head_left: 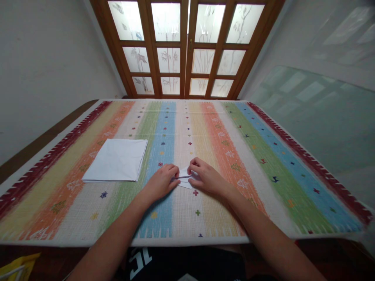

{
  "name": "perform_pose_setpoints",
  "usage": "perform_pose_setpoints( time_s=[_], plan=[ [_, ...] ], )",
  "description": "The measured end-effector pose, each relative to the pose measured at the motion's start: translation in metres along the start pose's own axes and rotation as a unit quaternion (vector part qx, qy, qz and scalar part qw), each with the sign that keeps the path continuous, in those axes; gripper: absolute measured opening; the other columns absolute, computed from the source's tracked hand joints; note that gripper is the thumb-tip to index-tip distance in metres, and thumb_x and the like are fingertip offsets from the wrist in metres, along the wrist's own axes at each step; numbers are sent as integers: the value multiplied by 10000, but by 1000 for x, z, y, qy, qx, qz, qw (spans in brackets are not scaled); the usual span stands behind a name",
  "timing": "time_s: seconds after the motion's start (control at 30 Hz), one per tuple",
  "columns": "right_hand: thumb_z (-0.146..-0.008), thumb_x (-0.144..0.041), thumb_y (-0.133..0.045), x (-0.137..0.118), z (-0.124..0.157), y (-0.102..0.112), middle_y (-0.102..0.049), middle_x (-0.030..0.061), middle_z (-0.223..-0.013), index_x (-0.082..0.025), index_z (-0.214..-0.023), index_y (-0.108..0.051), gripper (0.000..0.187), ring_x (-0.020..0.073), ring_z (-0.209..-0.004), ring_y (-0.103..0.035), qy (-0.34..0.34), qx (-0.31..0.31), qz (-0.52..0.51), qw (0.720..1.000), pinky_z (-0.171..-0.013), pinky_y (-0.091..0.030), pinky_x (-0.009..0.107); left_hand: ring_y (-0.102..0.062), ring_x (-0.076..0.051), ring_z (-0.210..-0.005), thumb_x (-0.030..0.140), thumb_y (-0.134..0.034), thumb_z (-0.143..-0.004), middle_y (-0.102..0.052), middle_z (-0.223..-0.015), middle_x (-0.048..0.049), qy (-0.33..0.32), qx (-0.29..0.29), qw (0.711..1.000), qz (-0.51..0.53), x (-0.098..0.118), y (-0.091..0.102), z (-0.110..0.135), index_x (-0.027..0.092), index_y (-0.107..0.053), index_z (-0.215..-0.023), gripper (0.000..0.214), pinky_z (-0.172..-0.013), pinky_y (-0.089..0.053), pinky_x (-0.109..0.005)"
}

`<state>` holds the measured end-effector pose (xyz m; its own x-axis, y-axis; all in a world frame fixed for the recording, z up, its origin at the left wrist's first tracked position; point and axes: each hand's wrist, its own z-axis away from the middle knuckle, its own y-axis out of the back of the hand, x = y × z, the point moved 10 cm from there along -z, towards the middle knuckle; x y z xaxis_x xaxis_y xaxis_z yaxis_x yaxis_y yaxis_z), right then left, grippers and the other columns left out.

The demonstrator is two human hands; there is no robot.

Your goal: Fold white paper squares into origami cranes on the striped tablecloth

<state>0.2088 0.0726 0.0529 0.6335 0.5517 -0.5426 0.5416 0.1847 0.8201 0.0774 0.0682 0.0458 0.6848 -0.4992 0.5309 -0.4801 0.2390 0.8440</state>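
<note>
Between my two hands, low over the middle of the striped cloth, is a small folded piece of white paper point(184, 182) with a dark line across it. My left hand point(164, 179) pinches its left side between thumb and fingers. On the right side, my right hand point(206, 176) grips the paper the same way, fingers bent over the top edge and thumb below. The fingers cover both ends of the paper. To the left lies a stack of white square paper sheets point(115, 160), apart from my hands.
A striped tablecloth point(240, 140) with small printed figures covers the table. Beyond its far edge stand wooden doors point(184, 58) with frosted panes. A greenish glass panel point(316, 105) leans along the right wall. Something yellow point(20, 265) shows at the lower left, below the table edge.
</note>
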Motion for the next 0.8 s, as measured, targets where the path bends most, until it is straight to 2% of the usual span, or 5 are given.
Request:
perform_pose_setpoints(
  time_s=[0.17, 0.3, 0.37, 0.63, 0.8],
  plan=[
    [-816, -89, -732, -2, 1, 5, -609, 103, -1294, -226, -1203, -596, 432, 231, -1089, -641, 4, 25, -40, 999, -977, -528, 363, -581, -210, -881, 139, -695, -851, -631, -992, -31, 40, 32, 996, 66, -11, 3, 0, 207, -546, -986, 213, -821, -448, -328],
    [-828, -80, -722, -2, 0, 1, -687, 58, -1014, -216, -1046, -628, 274, 244, -991, -625, 5, 5, -6, 1000, -902, -500, 368, -589, -203, -896, 143, -667, -866, -641, -1046, -49, 10, 11, 996, 90, -4, 0, -1, 196, -587, -938, 120, -828, -450, -321],
    [-833, -88, -722, -2, 0, 0, -686, 47, -957, -215, -967, -633, 206, 233, -935, -614, 9, 0, 10, 1000, -857, -482, 352, -596, -211, -910, 155, -666, -876, -662, -1009, -47, -1, -1, 996, 84, -2, -1, -1, 194, -599, -898, 80, -850, -454, -330],
    [-878, -116, -692, -4, 3, 0, -645, 38, -1035, -217, -953, -630, 141, 174, -841, -610, 16, -15, -4, 1000, -759, -461, 290, -605, -210, -841, 258, -668, -913, -682, -913, -40, 19, -11, 998, 61, -4, -1, -1, 196, -621, -900, 79, -814, -465, -335],
    [-875, -98, -661, -7, 4, 2, -646, 41, -1082, -236, -1037, -593, 223, 178, -856, -621, 18, -3, -17, 1000, -765, -490, 293, -675, -185, -844, 220, -706, -882, -742, -1013, -36, 56, 18, 986, 158, -8, 2, 1, 214, -579, -1061, 220, -809, -510, -319]
  ],
)
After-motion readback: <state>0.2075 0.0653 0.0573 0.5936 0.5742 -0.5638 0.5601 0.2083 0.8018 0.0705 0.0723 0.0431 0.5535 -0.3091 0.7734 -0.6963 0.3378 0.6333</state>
